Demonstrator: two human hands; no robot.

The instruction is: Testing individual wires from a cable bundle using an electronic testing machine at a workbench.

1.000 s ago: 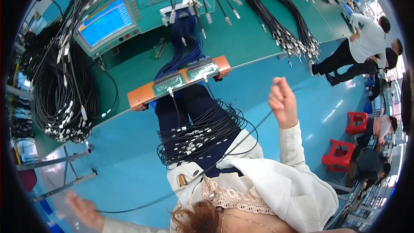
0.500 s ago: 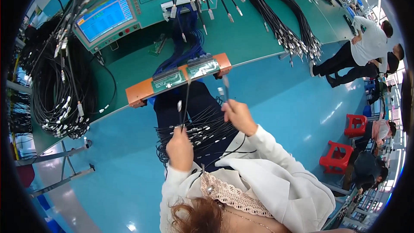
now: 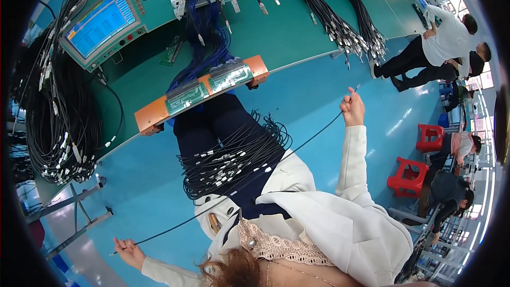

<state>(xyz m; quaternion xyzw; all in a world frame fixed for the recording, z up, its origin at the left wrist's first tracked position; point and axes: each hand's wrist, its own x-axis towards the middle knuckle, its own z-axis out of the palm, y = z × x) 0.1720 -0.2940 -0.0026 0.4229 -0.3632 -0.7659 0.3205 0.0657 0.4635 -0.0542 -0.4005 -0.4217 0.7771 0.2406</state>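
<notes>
The left hand [image 3: 129, 252] and the right hand [image 3: 353, 108] are spread wide, each grip clamped on the slim black cable [image 3: 319, 133] near one of its ends, fingers curled together and a short tip poking out past them. The cable runs nearly straight between them, slanting across the lap just below a bundle of black cables with pale connectors [image 3: 226, 169]. Both hands stay off the green desk [image 3: 289, 37] — blue floor [image 3: 313, 93] separates the right one from its front edge, where an orange fixture [image 3: 150, 117] carries two green circuit boards [image 3: 187, 97].
</notes>
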